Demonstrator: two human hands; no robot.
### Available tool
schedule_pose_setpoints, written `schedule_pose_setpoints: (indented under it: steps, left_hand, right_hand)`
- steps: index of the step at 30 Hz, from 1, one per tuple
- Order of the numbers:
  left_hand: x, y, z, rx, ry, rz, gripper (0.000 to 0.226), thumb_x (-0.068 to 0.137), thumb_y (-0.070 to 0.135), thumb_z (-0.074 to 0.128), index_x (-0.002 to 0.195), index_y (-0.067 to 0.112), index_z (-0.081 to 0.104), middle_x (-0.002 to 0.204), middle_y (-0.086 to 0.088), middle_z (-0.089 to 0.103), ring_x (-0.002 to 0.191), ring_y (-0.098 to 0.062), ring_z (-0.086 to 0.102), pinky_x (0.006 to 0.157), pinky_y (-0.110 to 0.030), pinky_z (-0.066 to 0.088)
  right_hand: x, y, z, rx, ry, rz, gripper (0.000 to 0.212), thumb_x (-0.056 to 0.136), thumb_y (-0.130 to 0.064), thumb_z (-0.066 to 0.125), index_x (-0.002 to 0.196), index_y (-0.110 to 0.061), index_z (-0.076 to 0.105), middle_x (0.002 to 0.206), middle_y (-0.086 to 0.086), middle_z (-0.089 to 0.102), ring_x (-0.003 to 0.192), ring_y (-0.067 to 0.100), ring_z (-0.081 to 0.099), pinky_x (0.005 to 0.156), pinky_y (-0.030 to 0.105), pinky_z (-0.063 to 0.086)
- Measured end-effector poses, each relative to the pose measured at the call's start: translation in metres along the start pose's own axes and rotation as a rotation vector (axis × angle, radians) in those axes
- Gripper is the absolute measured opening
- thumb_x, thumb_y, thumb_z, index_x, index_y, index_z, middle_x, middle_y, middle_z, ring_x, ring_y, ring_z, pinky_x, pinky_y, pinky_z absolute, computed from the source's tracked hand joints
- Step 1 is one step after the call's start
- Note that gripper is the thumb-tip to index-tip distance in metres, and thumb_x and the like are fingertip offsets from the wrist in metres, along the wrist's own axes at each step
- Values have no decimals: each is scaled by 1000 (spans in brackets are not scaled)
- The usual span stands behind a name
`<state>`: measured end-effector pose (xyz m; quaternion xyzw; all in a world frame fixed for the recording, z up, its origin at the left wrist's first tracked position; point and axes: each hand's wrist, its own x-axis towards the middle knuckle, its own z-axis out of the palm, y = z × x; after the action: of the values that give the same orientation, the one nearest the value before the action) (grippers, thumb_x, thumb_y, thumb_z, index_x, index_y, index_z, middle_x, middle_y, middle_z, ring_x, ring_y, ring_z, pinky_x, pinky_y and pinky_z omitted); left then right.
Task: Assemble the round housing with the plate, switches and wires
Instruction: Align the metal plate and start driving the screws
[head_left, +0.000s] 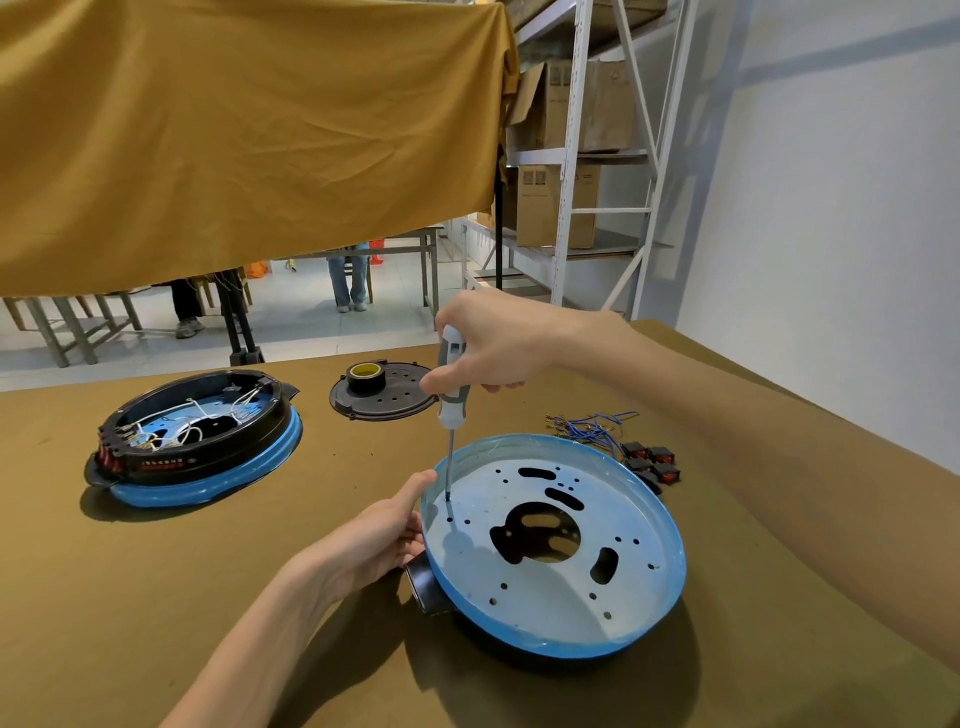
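Reaching in from the right edge of the frame, the right hand (493, 353) is above the middle of the table, with its forearm running down to the lower right. Its fingers are curled around the grey and white handle of a screwdriver (450, 395), which stands almost upright. The thin shaft goes down and its tip meets the round plate (553, 540) at a small hole near the plate's left rim.

The left hand (379, 540) comes from the bottom of the frame, lower centre, with the forearm going up and to the right. It holds the left edge of the plate: the thumb lies along the blue rim, and the other fingers go under the rim, so I cannot tell how they lie. Just below this hand a black handle part (423, 582) sticks out from under the plate.

The plate is light blue with many holes and dark cut-outs, and it lies in the lower centre-right on the brown table cloth (208, 597). To its upper right, near the rim, lie blue wires (592, 428) and some black and red switches (652, 462). In the left of the frame stands another round housing (197, 441), black on a blue base, with white wires inside. In the upper centre of the table a black perforated cover (384, 392) lies with a roll of tape (365, 376) on it.
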<state>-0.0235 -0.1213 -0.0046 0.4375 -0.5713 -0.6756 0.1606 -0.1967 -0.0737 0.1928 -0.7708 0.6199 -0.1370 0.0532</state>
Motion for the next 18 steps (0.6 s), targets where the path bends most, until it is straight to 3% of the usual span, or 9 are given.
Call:
schedule_pose_setpoints:
  steps: [5,9,11,15,18]
  left_hand:
    - [-3,0,0,40,-45,29,77,92,71,50,126,4,66,105,-11,57,97,-26,45,90,-37,39]
    - [-5,0,1,81,-41,36,79,93,72,45,121,2,69,101,-11,61,95,-26,51,88,-34,44]
    - [-5,1,2,68,-27,31,81,94,71,46,125,0,68,98,-14,60,94,-27,50,88,-36,44]
    - [-11,2,-6,-2,-81,-49,94,86,71,58,132,-11,60,103,-20,60,97,-31,51,94,-41,45]
    - [-20,3,-13,-6,-166,-97,97,78,70,66,131,-11,60,119,-31,68,101,-32,58,103,-44,49]
  right_hand:
    - [1,-3,6,20,66,-47,44,89,-47,76,76,-13,51,57,2,57,45,16,55,48,31,48]
    - [1,-3,10,16,97,-60,44,90,-47,76,76,-15,49,58,-1,49,46,11,46,47,24,37]
    - [1,-2,11,28,126,-58,44,89,-47,76,78,-13,50,61,0,47,51,13,46,50,27,37]
    - [0,4,13,114,152,-24,43,88,-48,76,80,-10,58,64,7,62,51,12,58,53,32,46]
    - [-1,6,13,161,128,21,52,89,-48,76,88,3,67,71,16,72,54,19,64,54,31,50]
